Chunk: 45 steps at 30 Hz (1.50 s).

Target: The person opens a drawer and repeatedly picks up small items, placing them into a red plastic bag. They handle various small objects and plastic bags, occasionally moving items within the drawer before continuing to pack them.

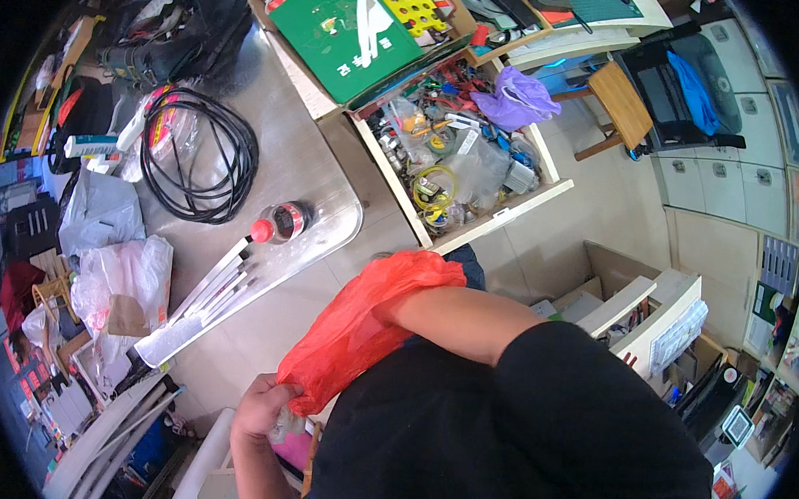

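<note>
My left hand (263,406) is closed on the lower left end of a thin red plastic bag (361,322). My right forearm reaches into the bag's other end, so my right hand is covered by the red plastic and its fingers cannot be made out. The bag lies stretched between both arms, in front of my black shirt. Some crumpled, whitish translucent material (285,428) shows just below my left fingers. A cola bottle with a red cap (281,223) lies on the metal-topped table (315,176) ahead of me.
A coiled black cable (199,158), white strips (215,293), plastic bags (123,287) and a black tool bag (179,30) are on the table. An open drawer (532,206) full of small parts juts out ahead, with a purple bag (515,99) at its edge. A wooden stool (621,105) stands beyond.
</note>
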Tool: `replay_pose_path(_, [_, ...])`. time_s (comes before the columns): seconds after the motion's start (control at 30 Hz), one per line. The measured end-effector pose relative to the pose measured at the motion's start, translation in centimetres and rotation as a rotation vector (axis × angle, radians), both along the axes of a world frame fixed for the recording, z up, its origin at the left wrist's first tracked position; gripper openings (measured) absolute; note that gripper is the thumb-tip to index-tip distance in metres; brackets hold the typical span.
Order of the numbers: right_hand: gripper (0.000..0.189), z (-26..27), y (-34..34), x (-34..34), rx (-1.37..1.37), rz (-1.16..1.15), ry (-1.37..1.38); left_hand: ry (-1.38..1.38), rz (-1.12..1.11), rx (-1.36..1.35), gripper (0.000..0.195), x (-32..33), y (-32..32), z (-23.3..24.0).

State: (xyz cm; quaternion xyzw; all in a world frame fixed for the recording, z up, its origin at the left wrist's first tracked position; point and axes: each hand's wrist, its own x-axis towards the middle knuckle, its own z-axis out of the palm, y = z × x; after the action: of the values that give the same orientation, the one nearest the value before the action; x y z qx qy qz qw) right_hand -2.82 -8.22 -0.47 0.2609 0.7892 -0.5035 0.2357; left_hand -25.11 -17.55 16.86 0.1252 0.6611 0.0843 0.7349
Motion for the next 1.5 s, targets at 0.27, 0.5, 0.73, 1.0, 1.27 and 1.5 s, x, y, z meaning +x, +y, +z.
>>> replay_pose_path(0.27, [0.038,7.3,-0.8,9.3,0.465,-0.534,0.859,0.082,-0.34,-0.013,0.021,0.3,-0.3,-0.8])
replay_pose_path(0.5, [0.068,0.3,1.5,6.5,0.005,-0.324,0.191,0.15,-0.461,-0.018,0.018,-1.1,0.1,0.2])
replay_pose_path(0.73, [0.093,-1.6,-2.1,3.3,-0.044,-0.434,0.199,0.143,-0.341,0.099,0.02,-3.6,-1.6,1.3])
replay_pose_path(1.0, [0.034,-3.4,-2.8,2.8,-0.103,-0.595,0.029,0.38,-0.397,0.101,0.027,-3.4,-2.3,1.7])
replay_pose_path(1.27, [0.022,3.7,-1.9,1.0,-0.2,-0.627,0.35,0.577,-0.486,0.333,0.026,-0.3,-1.0,2.8])
replay_pose_path(1.5, [0.032,8.3,-2.1,-0.1,-0.32,-0.696,0.495,-0.208,0.8,0.102,0.034,1.7,-1.1,-17.6])
